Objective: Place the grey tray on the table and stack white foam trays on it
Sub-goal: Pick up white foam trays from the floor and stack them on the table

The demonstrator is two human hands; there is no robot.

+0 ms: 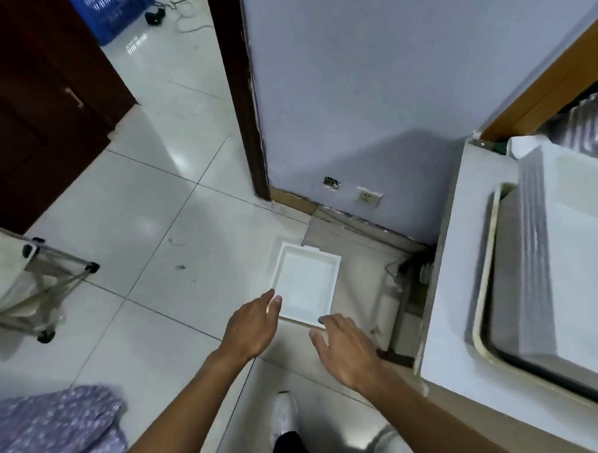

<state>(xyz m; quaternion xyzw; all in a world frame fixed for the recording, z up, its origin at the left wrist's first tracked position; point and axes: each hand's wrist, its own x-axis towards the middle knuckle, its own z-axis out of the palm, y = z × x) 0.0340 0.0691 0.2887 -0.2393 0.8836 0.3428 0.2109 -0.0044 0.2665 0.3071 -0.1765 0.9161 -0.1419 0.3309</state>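
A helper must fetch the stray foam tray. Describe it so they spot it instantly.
Find the pale wall with its socket. Below it, on the floor, lies one white foam tray, open side up. Unlike the stack on the table, it lies alone.

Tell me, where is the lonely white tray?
In the head view the lone white tray lies on the floor near the middle, below the wall socket, left of the table, left hand and right hand by its near edge.
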